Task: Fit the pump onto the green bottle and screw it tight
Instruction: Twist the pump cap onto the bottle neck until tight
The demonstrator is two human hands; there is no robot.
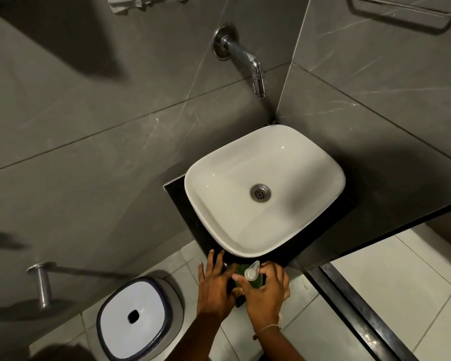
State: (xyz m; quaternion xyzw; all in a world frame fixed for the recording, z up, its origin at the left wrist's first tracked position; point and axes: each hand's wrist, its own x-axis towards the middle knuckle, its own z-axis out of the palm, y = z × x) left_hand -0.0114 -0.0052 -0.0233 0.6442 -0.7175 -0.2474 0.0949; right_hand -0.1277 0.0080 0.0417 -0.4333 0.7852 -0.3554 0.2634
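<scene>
Looking down, I see the pump (252, 273) already on the green bottle (241, 272) at the counter's (179, 201) front edge, my right hand (264, 295) pinching its collar, left hand (214, 285) steadying with spread fingers, tightening apparently unfinished.

Green bottle (241, 272) upright at counter (179, 198) edge, clear pump (252, 272) sitting on its neck, nozzle pointing twd sink.

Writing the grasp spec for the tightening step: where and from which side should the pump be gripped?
Grip the pump low at its collar, not the nozzle, coming from the right: the right hand already reaches round it there. The nozzle points away toward the sink, and the left hand takes the green bottle's left side.
</scene>
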